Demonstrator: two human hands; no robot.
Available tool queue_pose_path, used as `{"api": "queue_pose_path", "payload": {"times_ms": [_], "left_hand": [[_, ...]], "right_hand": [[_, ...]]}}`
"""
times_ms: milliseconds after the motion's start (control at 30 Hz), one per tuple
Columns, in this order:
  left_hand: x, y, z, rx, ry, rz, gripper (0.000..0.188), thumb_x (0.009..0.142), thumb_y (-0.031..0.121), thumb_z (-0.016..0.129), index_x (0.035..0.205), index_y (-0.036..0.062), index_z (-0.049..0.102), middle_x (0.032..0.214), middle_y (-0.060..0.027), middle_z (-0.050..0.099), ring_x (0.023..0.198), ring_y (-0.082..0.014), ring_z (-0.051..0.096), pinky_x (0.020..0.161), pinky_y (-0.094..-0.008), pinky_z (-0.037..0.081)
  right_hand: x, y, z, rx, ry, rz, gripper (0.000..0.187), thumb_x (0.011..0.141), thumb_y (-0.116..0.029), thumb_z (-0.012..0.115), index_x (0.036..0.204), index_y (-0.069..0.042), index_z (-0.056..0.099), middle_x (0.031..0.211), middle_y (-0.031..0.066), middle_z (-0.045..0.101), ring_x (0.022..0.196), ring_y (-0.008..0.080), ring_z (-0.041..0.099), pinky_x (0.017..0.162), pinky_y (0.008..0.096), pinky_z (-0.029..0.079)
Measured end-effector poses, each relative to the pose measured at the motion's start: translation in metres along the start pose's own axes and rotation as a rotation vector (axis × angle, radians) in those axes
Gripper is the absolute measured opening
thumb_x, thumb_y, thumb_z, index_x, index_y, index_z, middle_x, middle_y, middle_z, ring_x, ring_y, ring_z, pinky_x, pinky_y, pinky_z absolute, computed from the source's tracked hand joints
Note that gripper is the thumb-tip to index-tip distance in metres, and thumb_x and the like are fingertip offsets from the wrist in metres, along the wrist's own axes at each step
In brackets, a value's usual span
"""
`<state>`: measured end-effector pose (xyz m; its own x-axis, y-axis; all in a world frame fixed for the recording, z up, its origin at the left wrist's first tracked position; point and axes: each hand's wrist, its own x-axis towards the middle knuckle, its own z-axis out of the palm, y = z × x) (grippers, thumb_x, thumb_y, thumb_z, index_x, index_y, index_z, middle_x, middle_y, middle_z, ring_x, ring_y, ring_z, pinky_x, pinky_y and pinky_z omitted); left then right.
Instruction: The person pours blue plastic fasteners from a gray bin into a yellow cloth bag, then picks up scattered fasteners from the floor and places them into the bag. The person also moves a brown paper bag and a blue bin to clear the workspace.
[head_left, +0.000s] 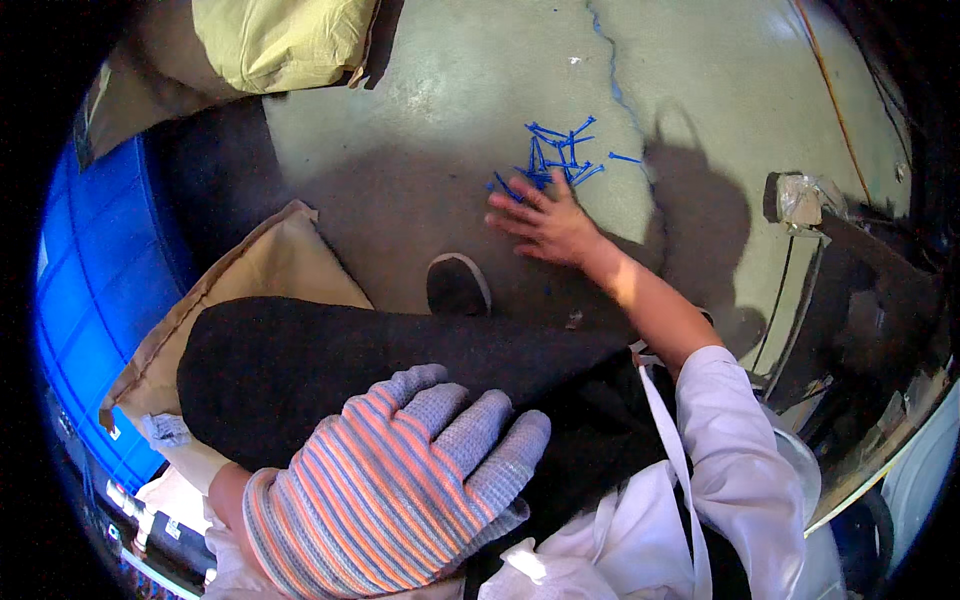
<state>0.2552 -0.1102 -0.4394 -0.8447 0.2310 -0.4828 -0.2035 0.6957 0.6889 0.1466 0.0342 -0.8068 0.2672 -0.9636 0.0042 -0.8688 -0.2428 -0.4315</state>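
Observation:
On the floor ahead lies a loose heap of thin blue pins (573, 152), slender rods that seem to have small heads; their exact kind is too small to tell. One blue pin (625, 158) is apart, to the right of the heap. My bare right hand (550, 230) reaches over the near side of the heap, its fingers spread and nothing visible in its grasp. Some pins are partly hidden by those fingers. My left hand (390, 490), in a striped orange and grey knitted glove, rests on my dark-clad leg (290, 350) with fingers stretched out.
My dark shoe (458, 285) is on the floor, short of the heap. A brown sack (290, 260) lies beside my leg, with a blue ribbed container (95, 300) farther left. At the upper left sits a yellow sack (285, 40). A taped post (798, 200) stands right.

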Motion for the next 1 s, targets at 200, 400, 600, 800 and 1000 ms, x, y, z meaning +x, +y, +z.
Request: {"api": "queue_pose_path", "payload": {"times_ms": [200,400,600,800,1000], "left_hand": [[0.003,0.004,-0.003,-0.001,-0.034,-0.042,0.048,0.071,0.036,0.06,0.112,0.0107,0.056,0.102,-0.0143,0.058,0.09,-0.029,0.058,0.085,-0.0429,0.045],[0.008,0.002,-0.003,-0.004,-0.057,-0.061,0.046,0.072,0.035,0.06,0.112,0.0121,0.056,0.103,-0.0132,0.058,0.09,-0.0287,0.059,0.085,-0.0432,0.045],[0.013,-0.006,-0.002,0.001,-0.058,-0.024,0.045,0.073,0.035,0.06,0.112,0.0126,0.057,0.102,-0.0132,0.059,0.09,-0.0287,0.059,0.085,-0.0436,0.045],[0.008,0.004,-0.013,0.007,-0.078,-0.069,0.046,0.074,0.035,0.06,0.112,0.0109,0.056,0.102,-0.0149,0.059,0.089,-0.0297,0.06,0.084,-0.0443,0.045],[0.016,-0.007,-0.005,-0.005,-0.053,-0.013,0.046,0.075,0.035,0.058,0.113,0.0097,0.056,0.102,-0.0166,0.059,0.089,-0.0311,0.06,0.085,-0.0442,0.045]], "right_hand": [[0.044,0.027,-0.03,-0.197,0.076,0.245,0.061,0.079,-0.048,0.053,0.134,-0.034,0.033,0.143,-0.0052,0.025,0.133,0.0228,0.019,0.096,0.0655,0.017],[0.036,0.049,-0.045,-0.365,0.065,0.447,0.06,0.08,-0.047,0.053,0.135,-0.032,0.033,0.141,-0.0032,0.03,0.13,0.023,0.025,0.095,0.0653,0.019],[-0.034,0.072,-0.05,-0.169,0.351,0.665,0.075,0.076,-0.045,0.06,0.138,-0.018,0.028,0.142,0.0076,0.027,0.132,0.0319,0.019,0.101,0.06,0.015],[-0.001,0.058,-0.042,0.077,0.403,0.569,0.091,0.067,-0.052,0.066,0.139,-0.015,0.025,0.142,0.0105,0.025,0.132,0.0353,0.019,0.105,0.0544,0.014],[0.002,0.083,-0.053,-0.133,0.26,0.43,0.072,0.065,-0.047,0.069,0.129,-0.026,0.042,0.133,0.0062,0.038,0.125,0.026,0.033,0.102,0.0449,0.024]]}}
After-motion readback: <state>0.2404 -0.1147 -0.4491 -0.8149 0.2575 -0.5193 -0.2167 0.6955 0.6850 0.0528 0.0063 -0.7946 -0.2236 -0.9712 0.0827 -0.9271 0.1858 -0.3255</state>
